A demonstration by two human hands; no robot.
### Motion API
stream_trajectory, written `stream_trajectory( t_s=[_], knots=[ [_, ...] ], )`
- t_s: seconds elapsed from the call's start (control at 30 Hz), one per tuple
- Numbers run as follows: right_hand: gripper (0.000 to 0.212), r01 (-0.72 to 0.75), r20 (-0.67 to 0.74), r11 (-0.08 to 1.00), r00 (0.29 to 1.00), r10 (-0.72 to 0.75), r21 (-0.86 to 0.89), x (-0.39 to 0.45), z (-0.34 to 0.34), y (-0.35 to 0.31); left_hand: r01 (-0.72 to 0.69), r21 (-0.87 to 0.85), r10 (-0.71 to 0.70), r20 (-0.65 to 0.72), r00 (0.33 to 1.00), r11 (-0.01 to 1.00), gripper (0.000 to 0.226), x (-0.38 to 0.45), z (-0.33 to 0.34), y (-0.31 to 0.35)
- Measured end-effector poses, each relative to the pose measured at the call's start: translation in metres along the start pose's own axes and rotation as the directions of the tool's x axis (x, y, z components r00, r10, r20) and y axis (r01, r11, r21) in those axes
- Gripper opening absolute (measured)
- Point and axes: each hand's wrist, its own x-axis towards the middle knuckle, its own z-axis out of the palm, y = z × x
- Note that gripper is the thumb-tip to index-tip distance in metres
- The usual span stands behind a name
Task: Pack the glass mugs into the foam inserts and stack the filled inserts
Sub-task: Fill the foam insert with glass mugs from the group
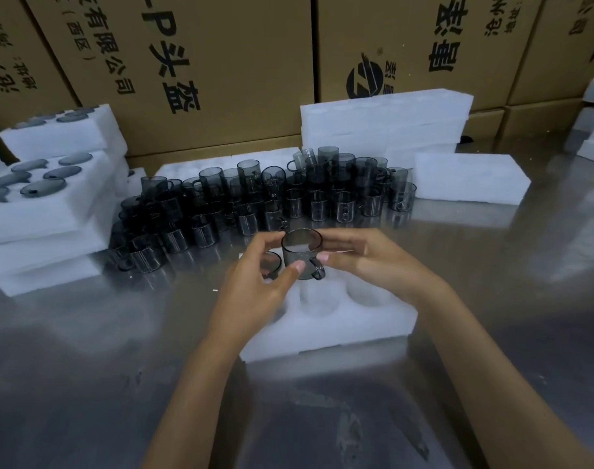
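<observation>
A smoky glass mug (300,253) is upright between my two hands, just above the white foam insert (332,326) in front of me. My left hand (261,282) pinches its left side with thumb and fingers. From the right, my right hand (359,258) grips it, thumb near the handle. One mug (271,264) sits in a hole of the insert, partly hidden behind my left hand. Two empty holes show below the held mug. A big cluster of loose mugs (265,201) stands behind.
A stack of filled foam inserts (48,211) rises at the left. Empty inserts (383,123) are piled at the back, one more (471,179) lying flat to the right. Cardboard boxes (221,62) wall off the back. The steel table (85,367) is reflective.
</observation>
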Motion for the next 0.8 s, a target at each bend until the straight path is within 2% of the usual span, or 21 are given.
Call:
stream_trajectory(
  t_s=[0.13,0.3,0.47,0.57,0.7,0.8],
  knots=[
    [0.029,-0.019,-0.045,0.992,0.999,0.025,0.123,-0.003,-0.004,0.002,0.014,0.017,-0.014,0.002,1.000,1.000,0.037,-0.001,0.004,0.003],
    [0.027,-0.068,-0.089,0.994,0.993,0.075,0.080,-0.003,-0.003,0.002,0.037,0.009,-0.037,0.011,0.999,0.999,0.041,0.008,0.007,0.005],
    [0.025,-0.032,-0.153,0.996,0.987,0.045,0.088,-0.004,-0.002,0.002,0.034,0.032,-0.037,0.105,0.994,0.999,0.072,0.023,0.012,0.011],
    [0.026,-0.021,-0.228,0.997,0.973,0.038,0.077,-0.002,-0.001,0.005,0.031,0.041,-0.037,0.150,0.988,0.999,0.066,0.035,0.013,0.015],
    [0.026,-0.015,-0.208,0.999,0.978,0.023,0.040,0.000,0.000,0.008,0.063,-0.037,-0.057,0.135,0.989,0.997,0.060,0.030,0.013,0.007],
    [0.021,-0.014,-0.223,1.000,0.975,0.016,0.009,0.002,0.004,0.009,0.065,-0.023,-0.062,0.112,0.992,0.998,0.059,0.024,0.013,0.002]
  ],
)
